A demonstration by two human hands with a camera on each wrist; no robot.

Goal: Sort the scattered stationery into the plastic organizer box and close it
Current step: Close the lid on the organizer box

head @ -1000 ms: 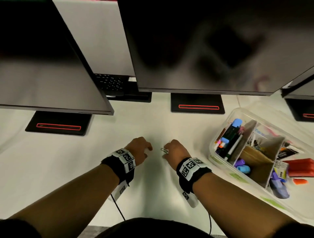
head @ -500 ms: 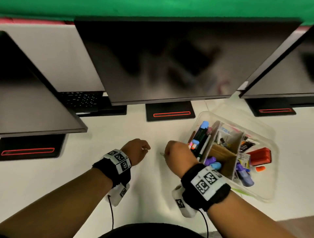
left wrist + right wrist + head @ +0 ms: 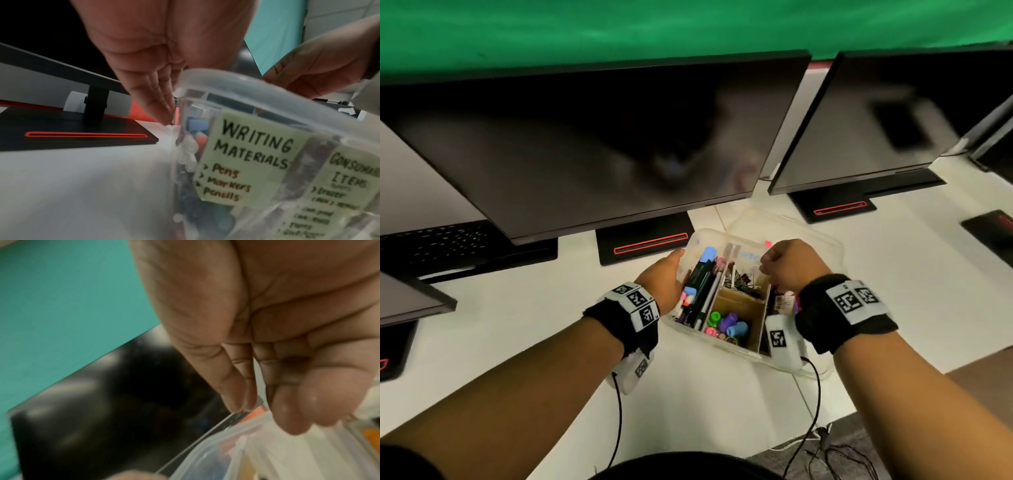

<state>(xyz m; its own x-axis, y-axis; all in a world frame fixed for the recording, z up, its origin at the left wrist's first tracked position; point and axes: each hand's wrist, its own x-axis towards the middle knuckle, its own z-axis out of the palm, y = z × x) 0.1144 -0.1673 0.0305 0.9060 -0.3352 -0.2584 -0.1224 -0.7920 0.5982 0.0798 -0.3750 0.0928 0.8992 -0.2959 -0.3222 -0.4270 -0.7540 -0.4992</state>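
Note:
The clear plastic organizer box [image 3: 722, 344] stands open on the white desk, split into compartments. Markers and pens [image 3: 702, 281] fill its left one, binder clips [image 3: 739, 279] the back middle, small coloured pieces [image 3: 729, 323] the cardboard one. My left hand [image 3: 671, 270] lies with straight fingers [image 3: 156, 100] against the box's left wall [image 3: 236, 81], beside the "Writing materials" label [image 3: 246, 155]. My right hand [image 3: 765, 265] hovers over the binder clip compartment, fingertips [image 3: 242, 402] pinched to the thumb. A thin grey sliver, seemingly the paper clip [image 3: 260, 400], shows between them.
The box's clear lid [image 3: 808, 233] lies behind it. Two dark monitors [image 3: 602, 144] [image 3: 893, 120] overhang the desk's back, one's black base [image 3: 647, 243] just left of the box. A keyboard [image 3: 448, 243] sits far left. Cables [image 3: 825, 445] hang past the front edge.
My right hand closed over the paper clip on the desk and carried it right, over the box. My left hand moved right too and straightened against the box's side.

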